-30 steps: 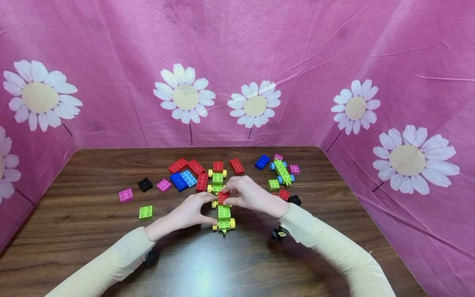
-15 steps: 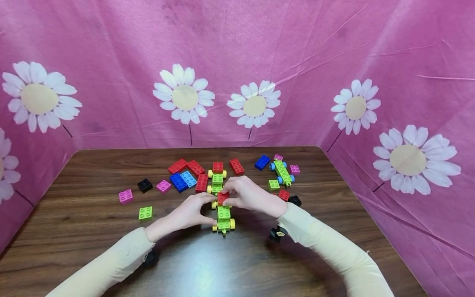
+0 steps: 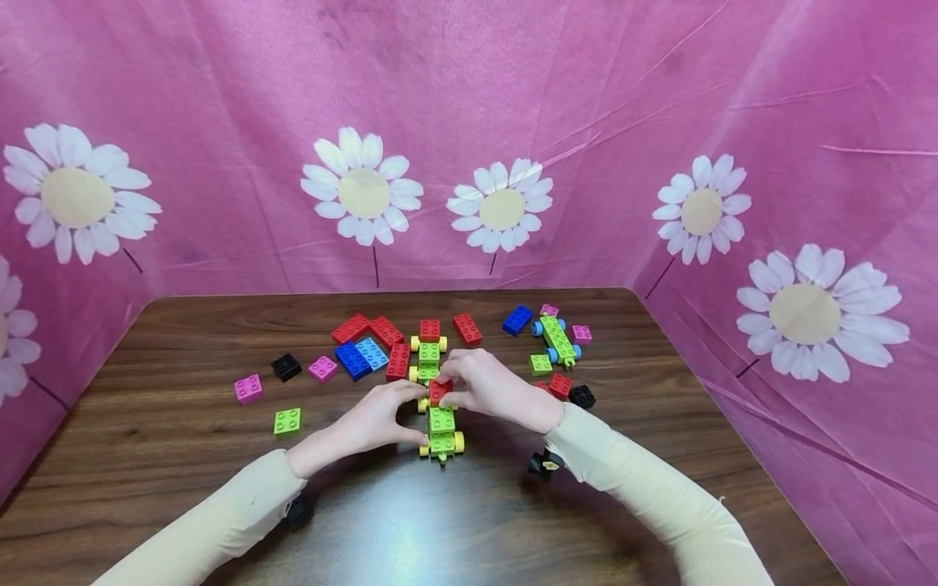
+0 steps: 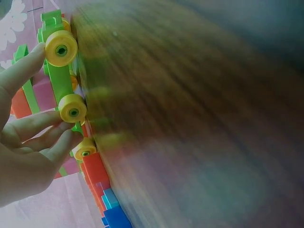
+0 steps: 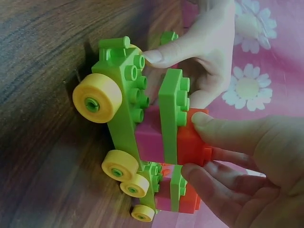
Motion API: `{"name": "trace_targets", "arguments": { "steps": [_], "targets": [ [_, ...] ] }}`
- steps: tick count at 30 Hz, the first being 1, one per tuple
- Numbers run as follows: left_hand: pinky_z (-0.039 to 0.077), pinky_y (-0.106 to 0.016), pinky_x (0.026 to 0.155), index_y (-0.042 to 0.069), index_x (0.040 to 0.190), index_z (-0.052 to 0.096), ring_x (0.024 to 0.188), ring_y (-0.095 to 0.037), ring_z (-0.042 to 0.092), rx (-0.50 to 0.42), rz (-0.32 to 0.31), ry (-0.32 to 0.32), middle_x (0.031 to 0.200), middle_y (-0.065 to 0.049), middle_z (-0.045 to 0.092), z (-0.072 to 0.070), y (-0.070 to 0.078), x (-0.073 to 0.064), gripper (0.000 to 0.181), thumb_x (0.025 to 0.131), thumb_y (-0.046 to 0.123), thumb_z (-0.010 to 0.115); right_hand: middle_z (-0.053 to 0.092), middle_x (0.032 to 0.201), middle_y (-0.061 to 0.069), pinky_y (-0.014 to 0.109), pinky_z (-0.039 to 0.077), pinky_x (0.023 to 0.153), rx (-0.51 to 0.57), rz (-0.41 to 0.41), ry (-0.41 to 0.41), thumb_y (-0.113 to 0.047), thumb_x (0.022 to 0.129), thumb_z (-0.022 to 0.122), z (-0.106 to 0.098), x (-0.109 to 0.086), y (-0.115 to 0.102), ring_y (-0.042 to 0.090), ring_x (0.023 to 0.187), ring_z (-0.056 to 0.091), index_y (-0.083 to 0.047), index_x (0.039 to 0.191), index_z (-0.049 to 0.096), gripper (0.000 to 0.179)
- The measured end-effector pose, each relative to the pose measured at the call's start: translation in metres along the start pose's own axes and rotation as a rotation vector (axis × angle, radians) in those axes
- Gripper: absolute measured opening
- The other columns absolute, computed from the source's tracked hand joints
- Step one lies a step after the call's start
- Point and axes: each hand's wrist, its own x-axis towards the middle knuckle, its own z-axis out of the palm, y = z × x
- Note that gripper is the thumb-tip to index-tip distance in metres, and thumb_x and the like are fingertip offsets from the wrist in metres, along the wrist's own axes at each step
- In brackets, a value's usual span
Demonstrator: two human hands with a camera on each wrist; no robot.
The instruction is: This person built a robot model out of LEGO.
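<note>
The right hand makes a pinch grip, its right thumb opposite the bent right index finger, the right wrist and pale-sleeved right forearm slanting back to the right of that grip; left of it, the left hand also holds, left thumb spread wide from the left fingers, the sleeved left forearm slanting away farther left

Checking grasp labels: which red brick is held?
The red brick atop the yellow-wheeled car nearest the person: the right hand pinches it. The other red bricks, including the farther yellow-wheeled car's, aren't held.
</note>
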Motion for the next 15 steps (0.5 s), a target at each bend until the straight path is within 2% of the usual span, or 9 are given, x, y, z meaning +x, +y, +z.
{"name": "trace_targets", "arguments": {
  "steps": [7,15],
  "targets": [
    [0.048,-0.054,0.103,-0.002,0.129,0.062,0.123,-0.035,0.059,-0.009,-0.040,-0.005,0.132,-0.018,0.063,-0.001,0.000,0.000,0.069,0.077,0.038,0.084,0.071,0.094,0.006,0.016,0.053,0.066,0.045,-0.031,0.027,-0.019,0.085,0.079,0.003,-0.002,0.006,0.013,0.078,0.065,-0.005,0.104,0.076,0.024],
    [0.050,-0.052,0.101,-0.002,0.128,0.063,0.120,-0.033,0.060,0.010,-0.026,-0.009,0.130,-0.018,0.065,0.000,0.000,0.000,0.070,0.077,0.041,0.083,0.073,0.099,0.005,0.021,0.059,0.076,0.101,-0.038,0.027,-0.016,0.088,0.075,0.004,-0.010,0.014,0.013,0.087,0.069,-0.006,0.113,0.074,0.027]
  ]
}}
